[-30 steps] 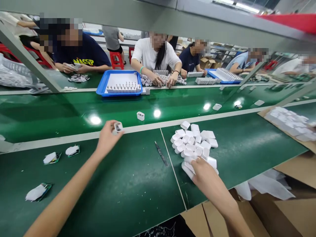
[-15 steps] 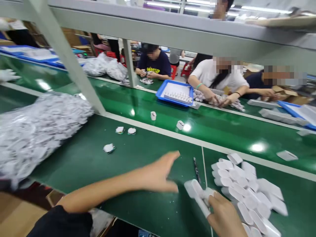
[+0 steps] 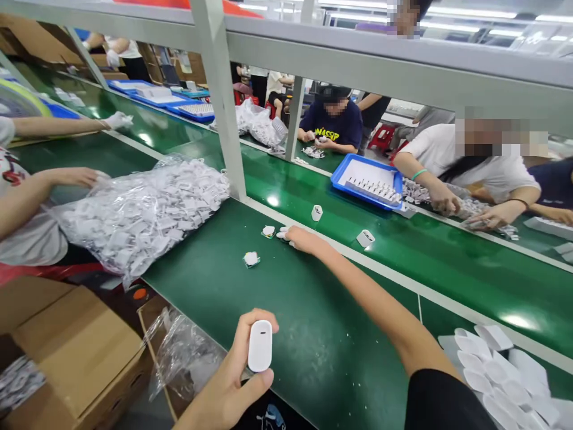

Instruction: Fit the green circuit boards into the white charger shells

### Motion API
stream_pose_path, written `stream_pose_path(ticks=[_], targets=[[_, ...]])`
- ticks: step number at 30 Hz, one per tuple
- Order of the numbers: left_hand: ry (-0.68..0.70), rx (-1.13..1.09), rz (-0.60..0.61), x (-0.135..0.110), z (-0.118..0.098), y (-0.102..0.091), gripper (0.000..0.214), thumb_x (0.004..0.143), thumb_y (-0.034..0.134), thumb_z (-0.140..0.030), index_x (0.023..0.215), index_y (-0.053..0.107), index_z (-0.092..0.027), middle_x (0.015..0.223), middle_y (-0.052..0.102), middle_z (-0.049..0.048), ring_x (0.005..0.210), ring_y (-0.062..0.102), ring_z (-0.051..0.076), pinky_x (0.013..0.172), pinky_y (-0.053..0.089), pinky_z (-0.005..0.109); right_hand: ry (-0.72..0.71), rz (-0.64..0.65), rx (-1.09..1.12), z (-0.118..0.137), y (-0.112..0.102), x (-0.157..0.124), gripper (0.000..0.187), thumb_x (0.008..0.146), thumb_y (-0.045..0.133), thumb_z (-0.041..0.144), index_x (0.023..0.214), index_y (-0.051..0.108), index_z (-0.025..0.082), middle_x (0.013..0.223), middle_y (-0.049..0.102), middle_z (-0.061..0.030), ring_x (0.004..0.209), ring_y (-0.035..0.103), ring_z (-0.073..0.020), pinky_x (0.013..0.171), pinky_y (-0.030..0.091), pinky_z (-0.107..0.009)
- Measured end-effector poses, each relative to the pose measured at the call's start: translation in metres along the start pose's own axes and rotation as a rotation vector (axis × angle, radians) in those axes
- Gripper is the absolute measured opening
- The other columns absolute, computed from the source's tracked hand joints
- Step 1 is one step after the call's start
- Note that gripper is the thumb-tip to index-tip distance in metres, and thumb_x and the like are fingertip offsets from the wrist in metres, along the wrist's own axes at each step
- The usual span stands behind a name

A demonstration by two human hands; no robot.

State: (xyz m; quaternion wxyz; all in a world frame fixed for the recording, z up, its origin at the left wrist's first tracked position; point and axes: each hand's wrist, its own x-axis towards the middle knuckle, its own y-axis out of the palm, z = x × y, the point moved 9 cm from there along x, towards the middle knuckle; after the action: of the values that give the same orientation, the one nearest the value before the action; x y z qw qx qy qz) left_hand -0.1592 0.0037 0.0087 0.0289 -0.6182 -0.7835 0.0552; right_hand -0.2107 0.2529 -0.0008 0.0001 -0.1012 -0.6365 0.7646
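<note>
Blue tray (image 3: 358, 198) holds white plugs (image 3: 373, 190), bag (image 3: 143, 209) bulges with more. The shell (image 3: 260, 345) has switched to my left hand (image 3: 228, 388), fingers grasping it; my right hand (image 3: 304, 240) now touches a small part (image 3: 283, 233), grip unclear.

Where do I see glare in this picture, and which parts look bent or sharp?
Head view: a lamp glare spot shines on the green belt; head view: the grey post leans, likely wide-angle distortion; head view: the white shell in the left hand is sharp.

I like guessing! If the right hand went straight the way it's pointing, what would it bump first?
The right hand would probably meet the small white part at its fingertips first; the next white part lies just beyond it.
</note>
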Motion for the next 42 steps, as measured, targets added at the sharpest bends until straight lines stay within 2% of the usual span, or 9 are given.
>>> stream_pose_path(ticks=[4,8,13,15,20,26,28,32,42], targets=[[0.047,-0.041,-0.056,-0.007,-0.009,-0.008,0.045,0.091,0.054,-0.042,0.133,0.044,-0.033,0.129,0.049,0.0086,0.114,0.054,0.023,0.099,0.049,0.036,0.137,0.091,-0.049,-0.023,0.012,-0.004,0.030,0.093,0.061,0.032,0.117,0.059,0.015,0.117,0.063,-0.0086,0.101,0.064,-0.0210,0.087,0.055,-0.042],[0.132,-0.029,-0.072,-0.003,-0.018,-0.002,0.062,0.087,0.065,-0.032,0.142,0.037,-0.036,0.136,0.050,0.0068,0.123,0.055,0.021,0.102,0.051,0.033,0.228,0.098,0.014,-0.034,0.014,-0.044,0.024,0.092,0.062,0.030,0.110,0.062,0.014,0.110,0.065,-0.0074,0.096,0.065,-0.0193,0.084,0.055,-0.040],[0.238,0.028,0.000,0.004,-0.032,0.024,0.066,0.083,0.070,-0.020,0.141,0.041,-0.032,0.145,0.050,0.0051,0.134,0.049,0.019,0.111,0.043,0.029,0.245,-0.050,0.234,0.007,-0.008,-0.135,0.015,0.093,0.060,0.026,0.102,0.062,0.014,0.088,0.069,-0.0035,0.083,0.067,-0.0152,0.083,0.055,-0.030],[0.283,0.057,0.036,0.006,-0.040,0.036,0.066,0.083,0.069,-0.016,0.141,0.041,-0.029,0.148,0.048,0.0051,0.137,0.045,0.019,0.114,0.040,0.027,0.249,-0.193,0.321,0.041,-0.028,-0.182,0.021,0.096,0.054,0.031,0.113,0.058,0.018,0.096,0.069,-0.0033,0.091,0.067,-0.0152,0.085,0.055,-0.030],[0.396,0.091,0.160,0.013,-0.067,0.073,0.066,0.082,0.069,-0.013,0.141,0.042,-0.025,0.143,0.053,0.0074,0.130,0.053,0.018,0.109,0.044,0.026,0.064,-0.896,0.618,0.128,-0.088,-0.297,0.037,0.090,0.061,0.041,0.123,0.055,0.024,0.116,0.063,-0.0095,0.112,0.060,-0.0239,0.092,0.054,-0.039],[0.371,-0.237,0.029,0.028,-0.072,0.116,0.037,0.072,0.079,-0.021,0.096,0.051,-0.026,0.087,0.057,-0.0042,0.083,0.063,0.011,0.077,0.056,0.020,0.308,-1.355,1.068,0.141,-0.033,-0.330,0.031,0.091,0.060,0.038,0.119,0.060,0.026,0.109,0.064,-0.0066,0.103,0.062,-0.0216,0.089,0.057,-0.038],[0.359,-0.164,0.162,0.026,-0.072,0.144,0.033,0.080,0.072,-0.022,0.105,0.051,-0.026,0.095,0.060,-0.0009,0.088,0.064,0.012,0.080,0.056,0.022,0.437,-1.469,1.113,0.134,-0.014,-0.334,0.030,0.093,0.057,0.039,0.121,0.059,0.029,0.114,0.064,-0.0059,0.109,0.061,-0.0204,0.093,0.056,-0.036],[0.342,0.088,0.553,0.009,-0.070,0.185,0.047,0.091,0.054,-0.017,0.135,0.041,-0.027,0.120,0.063,0.0075,0.108,0.064,0.018,0.094,0.056,0.031,0.545,-1.515,1.035,0.117,-0.010,-0.347,0.030,0.095,0.055,0.036,0.124,0.059,0.029,0.122,0.062,-0.0054,0.117,0.059,-0.0192,0.097,0.053,-0.035],[0.434,0.046,0.163,0.024,-0.082,0.125,0.058,0.081,0.070,-0.012,0.135,0.052,-0.023,0.139,0.058,0.0065,0.125,0.058,0.020,0.102,0.053,0.027,0.323,-1.239,0.651,0.145,-0.048,-0.357,0.030,0.095,0.051,0.039,0.122,0.055,0.026,0.101,0.066,-0.0064,0.097,0.063,-0.0229,0.098,0.053,-0.048]])
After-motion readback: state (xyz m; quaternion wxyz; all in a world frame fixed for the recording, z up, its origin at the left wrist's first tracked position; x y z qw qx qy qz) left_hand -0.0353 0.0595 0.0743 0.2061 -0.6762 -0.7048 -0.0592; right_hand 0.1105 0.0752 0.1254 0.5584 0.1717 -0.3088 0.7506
